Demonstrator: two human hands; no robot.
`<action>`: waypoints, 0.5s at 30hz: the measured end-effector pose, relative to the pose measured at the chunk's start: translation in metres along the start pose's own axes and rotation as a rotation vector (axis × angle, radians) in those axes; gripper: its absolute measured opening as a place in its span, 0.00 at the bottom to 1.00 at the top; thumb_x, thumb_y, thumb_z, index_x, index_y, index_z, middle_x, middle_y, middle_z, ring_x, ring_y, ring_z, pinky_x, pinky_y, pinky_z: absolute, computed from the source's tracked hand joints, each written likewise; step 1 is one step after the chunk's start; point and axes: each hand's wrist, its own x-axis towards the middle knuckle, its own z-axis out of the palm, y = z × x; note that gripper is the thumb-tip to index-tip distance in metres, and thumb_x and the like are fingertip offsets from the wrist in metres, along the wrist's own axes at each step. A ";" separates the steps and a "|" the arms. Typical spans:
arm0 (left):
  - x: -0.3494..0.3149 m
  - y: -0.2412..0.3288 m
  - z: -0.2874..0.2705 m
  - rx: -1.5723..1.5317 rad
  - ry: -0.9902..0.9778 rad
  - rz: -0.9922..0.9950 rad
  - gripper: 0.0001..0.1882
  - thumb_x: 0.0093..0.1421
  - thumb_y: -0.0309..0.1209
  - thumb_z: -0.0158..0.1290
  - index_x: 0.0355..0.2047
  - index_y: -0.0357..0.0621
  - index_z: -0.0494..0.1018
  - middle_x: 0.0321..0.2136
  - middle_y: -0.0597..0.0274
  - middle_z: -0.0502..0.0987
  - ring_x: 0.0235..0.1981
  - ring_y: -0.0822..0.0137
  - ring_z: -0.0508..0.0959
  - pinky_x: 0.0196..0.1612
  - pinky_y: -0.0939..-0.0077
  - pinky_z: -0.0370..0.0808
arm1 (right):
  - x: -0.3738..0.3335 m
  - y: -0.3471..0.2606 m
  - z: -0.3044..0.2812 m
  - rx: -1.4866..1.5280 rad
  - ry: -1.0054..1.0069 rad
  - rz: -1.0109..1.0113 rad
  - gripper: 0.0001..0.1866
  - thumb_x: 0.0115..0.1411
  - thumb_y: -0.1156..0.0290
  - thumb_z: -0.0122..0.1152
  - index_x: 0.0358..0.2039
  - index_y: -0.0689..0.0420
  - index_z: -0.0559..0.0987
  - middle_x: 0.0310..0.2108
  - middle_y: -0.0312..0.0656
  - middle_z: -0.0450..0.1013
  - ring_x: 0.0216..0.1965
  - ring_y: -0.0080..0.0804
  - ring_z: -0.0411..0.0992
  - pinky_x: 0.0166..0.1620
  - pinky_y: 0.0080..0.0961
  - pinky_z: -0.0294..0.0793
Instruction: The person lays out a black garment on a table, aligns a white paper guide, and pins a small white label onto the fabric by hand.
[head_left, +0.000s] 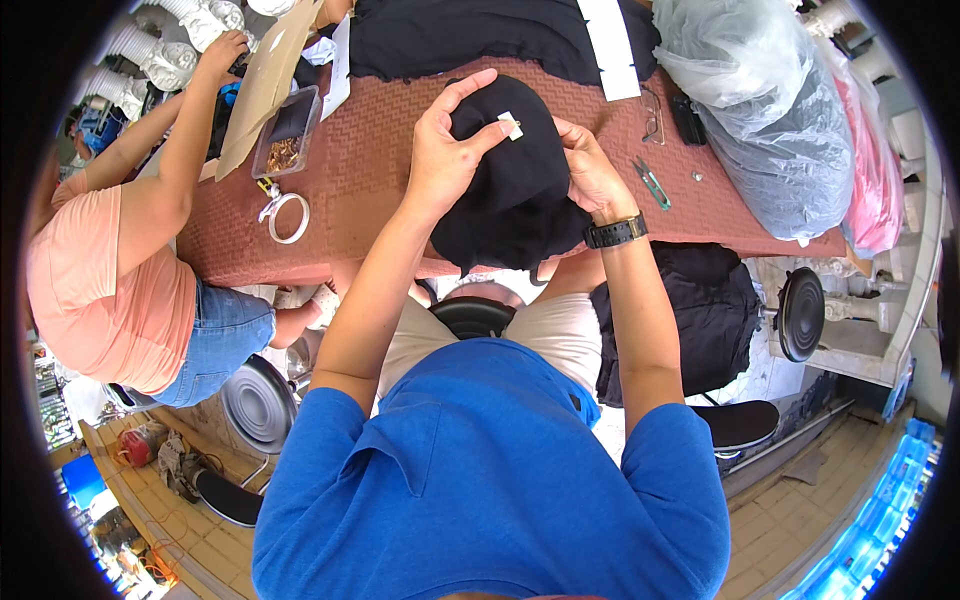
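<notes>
Between my two hands a black cloth piece (505,190) is held up over the near edge of the table, its top rounded and its lower part hanging in folds. My left hand (450,150) grips its left side, the thumb pressed on the front beside a small white label (511,125) and the index finger at the top edge. On the right edge, my right hand (592,172) pinches the cloth between thumb and fingers. Whether it is a whole garment or only a part, I cannot tell.
Green-handled thread snips (652,184), glasses (653,117) and a big plastic-wrapped bundle (765,110) lie to the right. Leftward are a white ring (289,218), a clear box of brass-coloured bits (285,150) and a co-worker (115,270). More black cloth (470,35) lies across the back.
</notes>
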 end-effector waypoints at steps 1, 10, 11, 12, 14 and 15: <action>0.000 0.000 0.000 0.008 0.000 0.000 0.29 0.56 0.16 0.63 0.59 0.36 0.72 0.47 0.57 0.81 0.45 0.71 0.81 0.52 0.76 0.78 | -0.001 0.000 0.001 -0.008 0.007 0.001 0.13 0.65 0.84 0.58 0.49 0.62 0.81 0.44 0.40 0.81 0.43 0.24 0.80 0.46 0.21 0.82; -0.001 0.000 -0.001 0.010 -0.017 -0.044 0.31 0.54 0.17 0.64 0.60 0.37 0.72 0.49 0.57 0.80 0.46 0.71 0.81 0.52 0.76 0.78 | -0.003 0.003 -0.003 -0.016 0.013 -0.027 0.13 0.66 0.84 0.57 0.49 0.62 0.81 0.44 0.38 0.81 0.43 0.22 0.80 0.47 0.19 0.82; -0.001 0.001 0.000 0.003 -0.019 -0.054 0.31 0.54 0.17 0.64 0.60 0.37 0.72 0.49 0.57 0.80 0.46 0.71 0.81 0.52 0.76 0.78 | -0.003 0.002 -0.002 -0.017 0.009 -0.032 0.13 0.66 0.84 0.57 0.49 0.62 0.81 0.44 0.38 0.81 0.43 0.22 0.80 0.47 0.19 0.82; -0.002 0.000 0.000 0.005 -0.020 -0.056 0.31 0.54 0.17 0.64 0.60 0.37 0.72 0.49 0.57 0.80 0.46 0.71 0.81 0.52 0.76 0.78 | -0.004 0.002 -0.001 -0.018 0.006 -0.036 0.13 0.66 0.83 0.57 0.49 0.62 0.81 0.44 0.38 0.81 0.43 0.22 0.80 0.47 0.19 0.81; -0.002 0.000 0.000 0.007 -0.022 -0.059 0.31 0.54 0.16 0.64 0.60 0.37 0.72 0.49 0.57 0.80 0.46 0.71 0.81 0.52 0.76 0.78 | -0.004 0.001 0.000 -0.022 0.005 -0.033 0.13 0.66 0.83 0.57 0.49 0.62 0.81 0.44 0.38 0.81 0.43 0.22 0.80 0.47 0.19 0.81; -0.003 0.000 0.000 0.004 -0.022 -0.063 0.31 0.54 0.16 0.64 0.60 0.37 0.72 0.49 0.57 0.80 0.46 0.71 0.81 0.52 0.76 0.78 | -0.005 0.001 -0.001 -0.026 0.008 -0.025 0.13 0.66 0.83 0.58 0.49 0.62 0.81 0.44 0.38 0.81 0.43 0.22 0.80 0.47 0.19 0.81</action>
